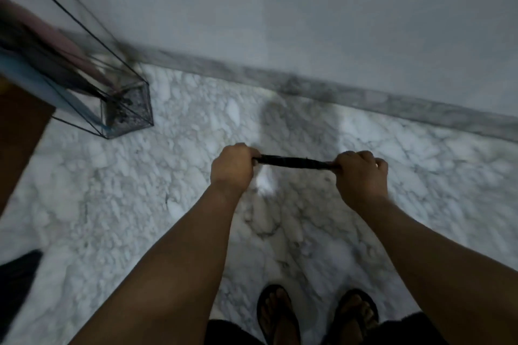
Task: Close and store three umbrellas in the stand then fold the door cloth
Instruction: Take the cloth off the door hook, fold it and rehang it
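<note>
A thin dark strip, the door cloth seen edge-on, stretches level between both hands above the marble floor. My left hand grips its left end and my right hand pinches its right end. At the left stands a wire-frame umbrella stand with a dark mesh base. Closed umbrellas lean inside it: a pink one, a dark one and a light blue one. The view is blurred.
White marble floor runs to a grey skirting and a pale wall. A brown surface sits at the left edge, a dark shape lies lower left. My sandalled feet stand at the bottom.
</note>
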